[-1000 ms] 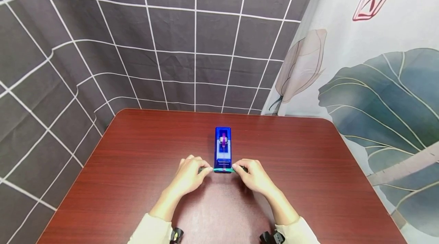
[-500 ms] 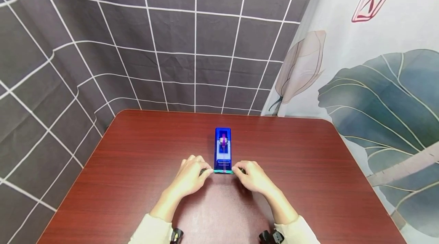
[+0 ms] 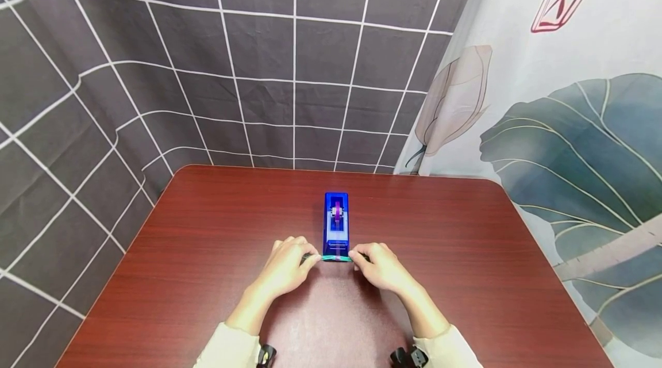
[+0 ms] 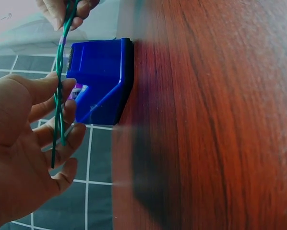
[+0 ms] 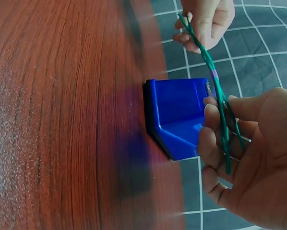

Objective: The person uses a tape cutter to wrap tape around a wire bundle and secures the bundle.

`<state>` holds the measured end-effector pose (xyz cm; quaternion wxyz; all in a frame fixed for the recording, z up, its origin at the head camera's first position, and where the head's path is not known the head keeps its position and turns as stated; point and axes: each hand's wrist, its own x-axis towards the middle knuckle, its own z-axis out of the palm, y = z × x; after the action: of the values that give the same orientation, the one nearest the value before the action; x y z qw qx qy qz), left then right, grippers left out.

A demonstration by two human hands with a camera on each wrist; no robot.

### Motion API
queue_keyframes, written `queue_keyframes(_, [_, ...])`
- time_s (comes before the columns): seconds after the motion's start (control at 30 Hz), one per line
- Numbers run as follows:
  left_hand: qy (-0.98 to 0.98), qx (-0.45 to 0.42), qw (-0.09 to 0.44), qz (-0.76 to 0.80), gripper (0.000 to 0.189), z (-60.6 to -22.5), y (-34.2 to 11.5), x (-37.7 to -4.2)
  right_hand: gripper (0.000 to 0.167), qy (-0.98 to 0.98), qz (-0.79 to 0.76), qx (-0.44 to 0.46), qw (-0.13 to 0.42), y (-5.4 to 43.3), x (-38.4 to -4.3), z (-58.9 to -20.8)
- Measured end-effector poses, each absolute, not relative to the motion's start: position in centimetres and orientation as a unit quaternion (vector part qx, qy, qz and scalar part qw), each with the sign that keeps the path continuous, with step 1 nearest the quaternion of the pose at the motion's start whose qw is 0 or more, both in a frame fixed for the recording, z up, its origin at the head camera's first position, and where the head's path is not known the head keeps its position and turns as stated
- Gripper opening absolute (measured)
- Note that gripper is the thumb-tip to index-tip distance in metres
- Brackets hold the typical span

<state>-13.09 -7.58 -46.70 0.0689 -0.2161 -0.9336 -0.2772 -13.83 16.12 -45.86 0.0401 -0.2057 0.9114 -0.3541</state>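
Note:
A bundle of thin green wires (image 3: 337, 258) is stretched sideways across the front end of a blue tape dispenser (image 3: 338, 236). My left hand (image 3: 286, 264) pinches one end of it between thumb and fingers, and my right hand (image 3: 381, 266) pinches the other. Both wrist views show a purple tape band (image 5: 214, 74) around the wires midway between the hands, close to the dispenser's toothed cutting edge (image 5: 208, 88). Loose wire ends (image 4: 54, 153) fan out past the left thumb; others stick out past the right. The dispenser carries a purple tape roll (image 3: 337, 214).
The dispenser stands on a reddish-brown wooden table (image 3: 233, 213), lengthwise away from me. Behind the table hangs a dark grey grid curtain (image 3: 264, 98), with a white leaf-patterned curtain (image 3: 517, 213) on the right. Dark wrist cameras (image 3: 410, 357) sit at both cuffs.
Over the last second both hands and the wires have shifted very slightly toward me, down over the dispenser's front end. Both hands keep their pinch; the dispenser stays in place.

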Motion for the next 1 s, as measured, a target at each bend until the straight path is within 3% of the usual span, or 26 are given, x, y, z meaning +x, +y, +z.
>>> queue_keyframes(0.4, [-0.935, -0.205, 0.075, -0.280, 0.006, -46.54, -7.60, -13.17, 0.015, 0.909, -0.367, -0.198, 0.019, 16.04, -13.81, -45.81])
queue_keyframes(1.0, [-0.933, -0.189, 0.077, -0.297, 0.009, -46.38, -7.63, -13.33, 0.009, 0.908, -0.377, -0.181, -0.018, 16.19, -13.94, -45.93])
